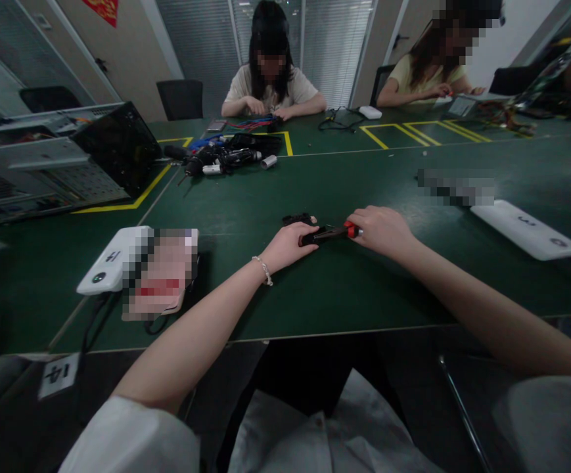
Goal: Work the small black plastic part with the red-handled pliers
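Observation:
My left hand [292,244] is closed on a small black part [311,237] held just over the green table. In my right hand [381,230] are red-handled pliers [337,232], whose dark jaws point left and meet the black part. Whether the jaws grip it or only touch it, I cannot tell. A dark bundle [297,219], perhaps cable, lies on the table just behind my left hand.
White power banks [112,259] [526,228] lie left and right on the table [265,302], a phone [164,272] beside the left one. Behind stand an opened computer case [43,161] and a drill [199,161] among cables. Two people [273,85] [426,79] work across the table.

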Motion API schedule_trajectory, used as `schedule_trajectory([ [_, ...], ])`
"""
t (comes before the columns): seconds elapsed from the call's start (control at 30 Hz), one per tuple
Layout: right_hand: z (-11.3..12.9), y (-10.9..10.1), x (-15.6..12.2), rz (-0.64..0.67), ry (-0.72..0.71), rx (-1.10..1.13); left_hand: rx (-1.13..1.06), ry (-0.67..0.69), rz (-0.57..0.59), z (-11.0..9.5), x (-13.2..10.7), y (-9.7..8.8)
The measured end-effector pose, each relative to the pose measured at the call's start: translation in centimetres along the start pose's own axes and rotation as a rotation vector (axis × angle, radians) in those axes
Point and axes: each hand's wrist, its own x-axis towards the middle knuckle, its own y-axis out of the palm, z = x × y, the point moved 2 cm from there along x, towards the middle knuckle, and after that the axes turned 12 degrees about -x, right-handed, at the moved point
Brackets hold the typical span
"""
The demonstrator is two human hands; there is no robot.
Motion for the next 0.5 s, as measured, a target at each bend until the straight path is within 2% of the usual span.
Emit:
schedule_trajectory([
  [0.5, 0.17, 0.22, 0.0, 0.008, 0.006, -0.031, 0.013, 0.018, 0.0, 0.1, 0.06, 0.06],
])
